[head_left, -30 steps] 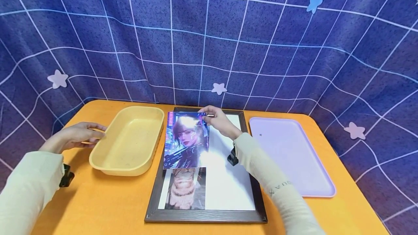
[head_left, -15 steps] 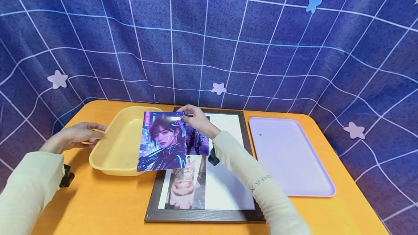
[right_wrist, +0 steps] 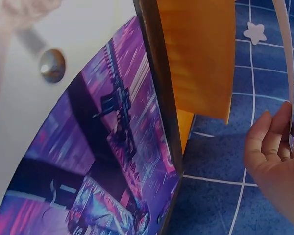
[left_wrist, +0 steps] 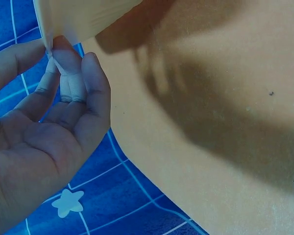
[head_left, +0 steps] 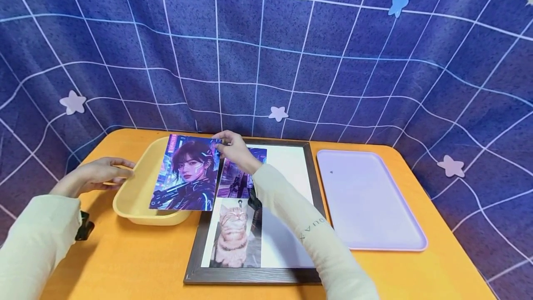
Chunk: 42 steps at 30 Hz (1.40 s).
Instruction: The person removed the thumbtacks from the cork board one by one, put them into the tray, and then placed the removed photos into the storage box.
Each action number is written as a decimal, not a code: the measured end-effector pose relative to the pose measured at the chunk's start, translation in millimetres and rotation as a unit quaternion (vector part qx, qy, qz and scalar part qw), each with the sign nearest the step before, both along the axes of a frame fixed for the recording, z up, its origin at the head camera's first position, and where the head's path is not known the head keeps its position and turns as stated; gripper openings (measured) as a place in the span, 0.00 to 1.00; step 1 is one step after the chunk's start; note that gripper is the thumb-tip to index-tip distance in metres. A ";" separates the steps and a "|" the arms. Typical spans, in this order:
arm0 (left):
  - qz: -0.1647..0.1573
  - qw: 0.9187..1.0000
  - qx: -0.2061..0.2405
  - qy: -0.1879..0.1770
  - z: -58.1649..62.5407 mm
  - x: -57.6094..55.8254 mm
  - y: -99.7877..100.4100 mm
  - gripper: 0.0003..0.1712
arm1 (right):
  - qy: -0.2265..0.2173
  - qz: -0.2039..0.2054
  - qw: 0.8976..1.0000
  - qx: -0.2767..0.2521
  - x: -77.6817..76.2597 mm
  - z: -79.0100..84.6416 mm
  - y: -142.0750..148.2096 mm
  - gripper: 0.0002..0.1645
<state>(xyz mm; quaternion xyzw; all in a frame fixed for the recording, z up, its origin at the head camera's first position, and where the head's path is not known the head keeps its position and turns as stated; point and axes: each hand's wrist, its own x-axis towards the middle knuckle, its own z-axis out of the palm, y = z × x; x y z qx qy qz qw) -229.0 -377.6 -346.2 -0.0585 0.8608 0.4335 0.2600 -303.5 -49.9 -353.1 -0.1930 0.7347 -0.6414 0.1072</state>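
Observation:
My right hand pinches a glossy picture print by its upper right corner. This print shows a neon-city portrait. It hangs over the yellow plastic basin, covering much of it; in the right wrist view the print appears edge-on between thumb and fingers. My left hand pinches the basin's left rim, and the left wrist view shows thumb and fingers meeting there. Right of the basin lies a dark-framed white board. A cat picture and another neon picture lie on it.
A lilac tray lies on the right of the orange table. A round silver magnet sits on the board by the neon picture. Behind the table hangs a blue grid-patterned curtain.
My right hand has carried the portrait print left, off the board and over the basin. That uncovered the second neon picture and the cat's head. My left hand has stayed at the rim.

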 end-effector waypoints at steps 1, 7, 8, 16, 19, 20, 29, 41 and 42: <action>-0.001 1.000 0.000 0.001 -0.3 0.1 0.0 0.36 | -0.002 -0.002 1.000 -0.003 0.3 0.2 -2.3 0.14; 0.005 1.000 0.005 0.001 -2.3 -0.7 -1.0 0.35 | -0.015 -0.015 1.000 -0.023 -0.3 -1.3 -15.2 0.15; 0.005 1.000 0.007 0.002 -2.5 -0.7 -1.0 0.35 | -0.015 -0.017 0.999 -0.024 -0.6 -1.9 -17.3 0.15; 0.004 1.000 0.012 0.002 -2.9 -1.0 -0.7 0.34 | -0.020 -0.041 0.999 -0.016 0.9 -4.0 -31.7 0.15; 0.004 1.000 0.010 0.000 -2.2 -1.6 -0.6 0.34 | -0.025 -0.049 0.998 -0.015 2.2 -4.8 -37.9 0.14; 0.005 1.000 0.010 -0.001 -2.0 -1.7 -0.4 0.34 | -0.028 -0.050 0.998 -0.019 2.5 -5.4 -40.1 0.14; 0.003 1.000 0.013 -0.001 -3.4 -2.1 -0.3 0.34 | -0.017 -0.089 0.996 0.014 7.3 -11.7 -56.5 0.14; -0.001 1.000 0.007 0.000 -2.4 -0.8 -0.6 0.35 | 0.008 -0.097 0.990 0.097 13.0 -13.2 -64.0 0.12; -0.001 1.000 0.006 0.000 -2.3 -0.6 -0.5 0.35 | 0.005 -0.097 0.991 0.094 13.3 -13.1 -64.4 0.12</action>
